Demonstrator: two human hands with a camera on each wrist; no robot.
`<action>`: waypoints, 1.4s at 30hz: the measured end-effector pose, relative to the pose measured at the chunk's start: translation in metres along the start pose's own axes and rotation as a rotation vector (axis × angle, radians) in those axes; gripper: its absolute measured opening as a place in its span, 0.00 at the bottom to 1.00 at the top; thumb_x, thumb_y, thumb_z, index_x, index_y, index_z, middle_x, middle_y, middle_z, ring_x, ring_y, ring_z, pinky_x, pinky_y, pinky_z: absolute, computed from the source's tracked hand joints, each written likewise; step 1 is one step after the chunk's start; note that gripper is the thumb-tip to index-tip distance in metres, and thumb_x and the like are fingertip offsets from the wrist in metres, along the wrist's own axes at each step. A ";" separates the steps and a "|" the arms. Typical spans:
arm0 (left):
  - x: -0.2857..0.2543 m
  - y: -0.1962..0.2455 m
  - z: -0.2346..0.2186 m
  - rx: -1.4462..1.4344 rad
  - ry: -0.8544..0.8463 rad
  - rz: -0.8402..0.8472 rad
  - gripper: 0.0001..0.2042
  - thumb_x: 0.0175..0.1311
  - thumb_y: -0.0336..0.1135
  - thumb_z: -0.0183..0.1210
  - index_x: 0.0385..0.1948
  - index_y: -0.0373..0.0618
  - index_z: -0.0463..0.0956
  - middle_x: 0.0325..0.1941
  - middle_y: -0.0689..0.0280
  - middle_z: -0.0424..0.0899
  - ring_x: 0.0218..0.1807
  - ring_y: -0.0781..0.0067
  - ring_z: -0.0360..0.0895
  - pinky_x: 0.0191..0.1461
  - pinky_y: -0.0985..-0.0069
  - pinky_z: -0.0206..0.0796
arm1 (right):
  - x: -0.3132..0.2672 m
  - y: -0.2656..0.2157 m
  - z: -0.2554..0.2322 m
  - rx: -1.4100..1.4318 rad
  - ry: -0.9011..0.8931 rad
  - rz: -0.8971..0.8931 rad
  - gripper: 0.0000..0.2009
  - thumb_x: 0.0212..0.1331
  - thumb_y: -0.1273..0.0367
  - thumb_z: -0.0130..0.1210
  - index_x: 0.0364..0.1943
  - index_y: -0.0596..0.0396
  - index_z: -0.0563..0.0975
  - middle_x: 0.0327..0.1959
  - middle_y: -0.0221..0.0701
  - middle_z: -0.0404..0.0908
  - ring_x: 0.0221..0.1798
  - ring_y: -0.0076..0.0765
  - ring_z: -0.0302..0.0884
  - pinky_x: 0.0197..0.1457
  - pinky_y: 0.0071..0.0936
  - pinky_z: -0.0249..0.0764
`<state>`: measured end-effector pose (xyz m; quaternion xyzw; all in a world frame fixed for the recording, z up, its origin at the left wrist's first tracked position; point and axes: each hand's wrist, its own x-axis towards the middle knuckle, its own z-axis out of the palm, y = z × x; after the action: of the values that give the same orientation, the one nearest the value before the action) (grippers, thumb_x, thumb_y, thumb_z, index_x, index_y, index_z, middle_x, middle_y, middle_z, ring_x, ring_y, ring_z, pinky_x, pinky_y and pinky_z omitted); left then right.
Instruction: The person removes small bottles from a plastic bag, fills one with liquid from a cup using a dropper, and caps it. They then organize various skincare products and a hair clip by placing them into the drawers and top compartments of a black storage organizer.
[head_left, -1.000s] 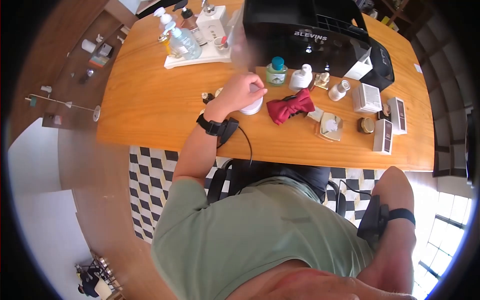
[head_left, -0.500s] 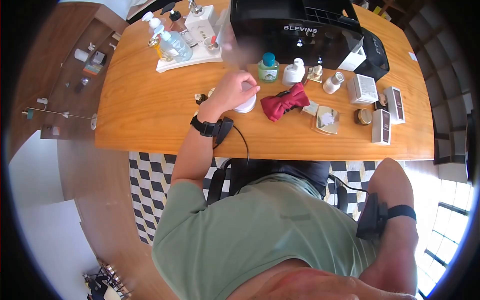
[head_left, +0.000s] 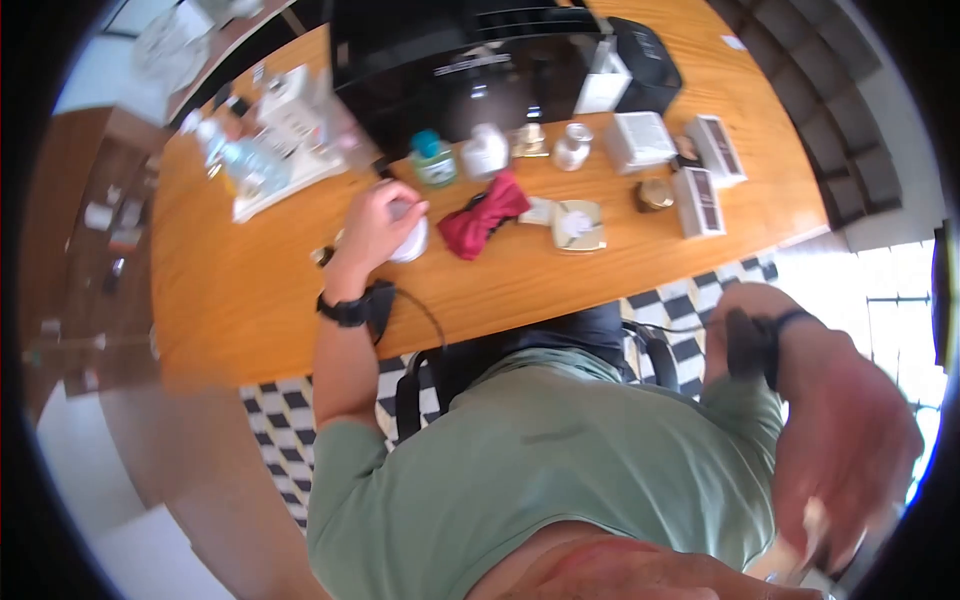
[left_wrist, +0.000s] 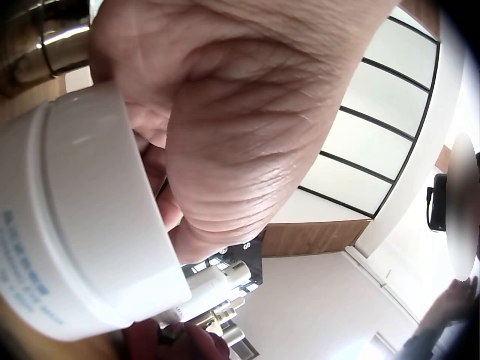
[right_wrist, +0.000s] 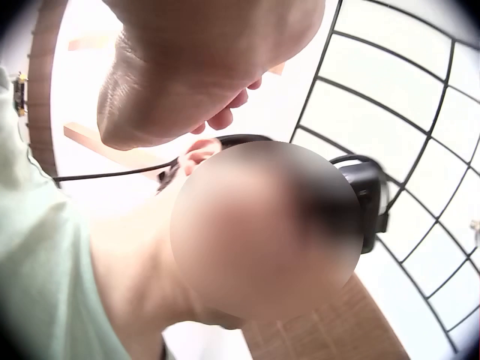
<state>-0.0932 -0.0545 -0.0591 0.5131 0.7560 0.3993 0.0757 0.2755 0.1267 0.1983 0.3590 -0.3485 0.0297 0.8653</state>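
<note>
At the table's left part, the left hand point(head_left: 378, 232) curls round a white round jar point(head_left: 412, 243). Up close in the left wrist view, the jar point(left_wrist: 82, 217) has faint blue print, and the hand point(left_wrist: 232, 112) bends over its far side, hiding part of the fingers. Raised at the lower right of the head view is the blurred right hand point(head_left: 850, 450), fingers pointing down beside the person's head. The right wrist view shows this hand point(right_wrist: 210, 67) with bent fingers partly hidden behind the palm; no object shows in it. A red bow point(head_left: 485, 214) lies right of the jar.
Behind the jar stand a green bottle point(head_left: 433, 160), white bottles and a black box point(head_left: 460, 80). Pump bottles occupy a white tray point(head_left: 290, 185) at the left. A square dish point(head_left: 578, 226), a small jar point(head_left: 654, 195) and white boxes point(head_left: 641, 140) stand right.
The right hand has come up into sight at the lower right. The head view has turned and shifted, so the table looks tilted. The left hand keeps its place at the jar.
</note>
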 end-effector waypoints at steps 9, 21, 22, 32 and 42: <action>0.001 0.020 -0.005 0.025 -0.017 -0.054 0.08 0.61 0.31 0.69 0.31 0.36 0.81 0.33 0.55 0.85 0.37 0.55 0.83 0.44 0.67 0.73 | -0.146 0.129 -0.171 -0.696 -1.753 1.165 0.12 0.62 0.63 0.67 0.43 0.56 0.86 0.23 0.36 0.85 0.24 0.31 0.83 0.30 0.30 0.77; 0.001 0.015 -0.004 -0.019 -0.020 -0.094 0.07 0.60 0.30 0.70 0.32 0.36 0.82 0.33 0.56 0.85 0.37 0.59 0.83 0.44 0.67 0.74 | -0.230 0.118 -0.235 -0.435 -2.441 1.374 0.26 0.40 0.70 0.74 0.51 0.50 0.85 0.43 0.37 0.88 0.49 0.50 0.85 0.48 0.44 0.81; 0.001 0.016 -0.005 -0.014 -0.021 -0.094 0.07 0.60 0.30 0.70 0.32 0.36 0.82 0.33 0.56 0.85 0.37 0.59 0.83 0.44 0.67 0.74 | -0.228 0.118 -0.227 -0.423 -2.512 1.359 0.26 0.40 0.70 0.74 0.51 0.48 0.85 0.43 0.37 0.88 0.49 0.50 0.85 0.48 0.44 0.81; 0.000 0.017 -0.005 0.004 -0.014 -0.051 0.07 0.61 0.30 0.69 0.32 0.36 0.82 0.33 0.55 0.85 0.37 0.57 0.83 0.44 0.66 0.74 | -0.230 0.116 -0.225 -0.435 -2.453 1.313 0.29 0.37 0.68 0.75 0.53 0.45 0.85 0.42 0.36 0.88 0.49 0.50 0.85 0.50 0.43 0.82; 0.002 0.020 -0.007 0.016 -0.027 -0.085 0.08 0.61 0.31 0.69 0.32 0.35 0.82 0.34 0.54 0.85 0.37 0.57 0.83 0.44 0.66 0.74 | -0.225 0.114 -0.213 -0.469 -2.586 1.206 0.30 0.37 0.68 0.75 0.52 0.52 0.83 0.50 0.40 0.85 0.56 0.51 0.81 0.59 0.43 0.78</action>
<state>-0.0836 -0.0534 -0.0405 0.4865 0.7792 0.3826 0.0988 0.1954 0.3927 0.0198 -0.2123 -0.9646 -0.0130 -0.1559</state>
